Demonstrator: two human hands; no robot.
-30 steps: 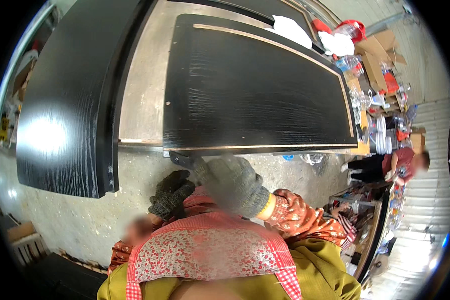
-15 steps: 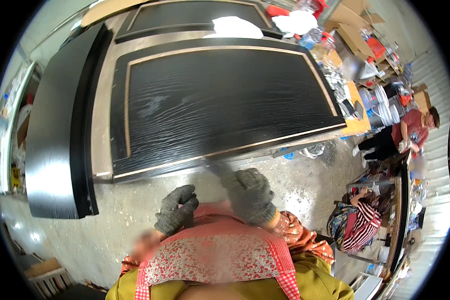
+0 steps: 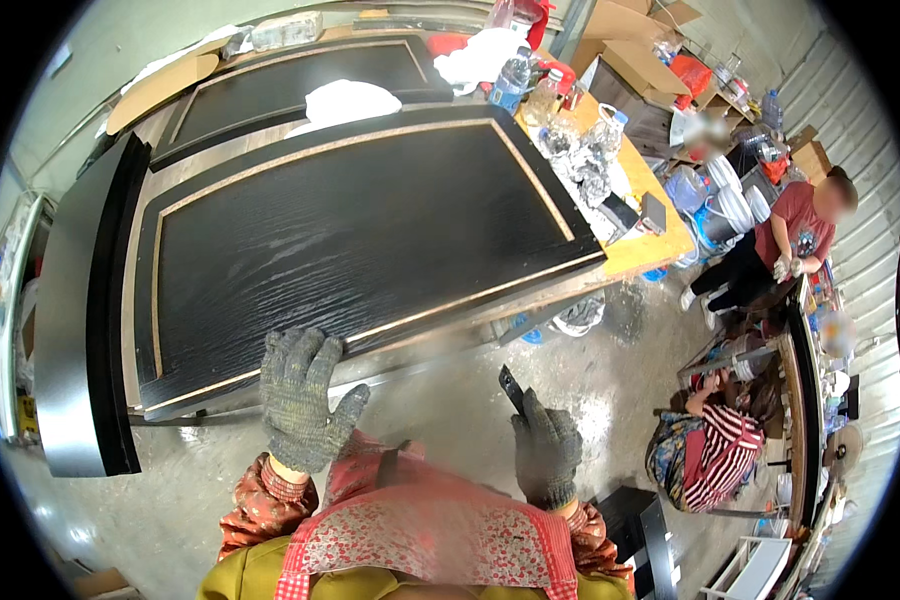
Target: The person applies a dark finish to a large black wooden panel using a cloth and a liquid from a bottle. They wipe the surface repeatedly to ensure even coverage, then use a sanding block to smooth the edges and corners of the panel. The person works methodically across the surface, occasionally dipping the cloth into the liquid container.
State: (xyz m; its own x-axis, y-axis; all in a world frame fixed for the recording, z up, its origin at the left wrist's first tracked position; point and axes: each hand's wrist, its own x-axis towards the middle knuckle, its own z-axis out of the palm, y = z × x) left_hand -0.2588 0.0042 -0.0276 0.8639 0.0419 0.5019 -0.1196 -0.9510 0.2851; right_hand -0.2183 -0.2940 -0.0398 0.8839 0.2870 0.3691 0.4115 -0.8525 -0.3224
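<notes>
A black wood-grained panel (image 3: 370, 230) with a pale beige line framing its middle lies on the table in front of me. My left hand (image 3: 302, 400), in a grey knit glove, has its fingers spread, with the fingertips over the panel's near edge. My right hand (image 3: 547, 450), gloved alike, is closed round a small flat black tool (image 3: 511, 388), held upright off the panel's near side above the floor. Whether that tool is a knife or a scraper, I cannot make out.
Another black panel (image 3: 300, 90) lies behind, a white cloth bundle (image 3: 352, 102) beside it. A tall black board (image 3: 80, 320) stands at left. Bottles (image 3: 511, 80) and foil clutter the wooden tabletop (image 3: 660, 235). Two people are at right: one standing (image 3: 795, 235), one seated (image 3: 710, 450).
My left hand has opened and reached forward to the panel's edge. My right hand has moved right, away from the panel, with the black tool. The view has swung right.
</notes>
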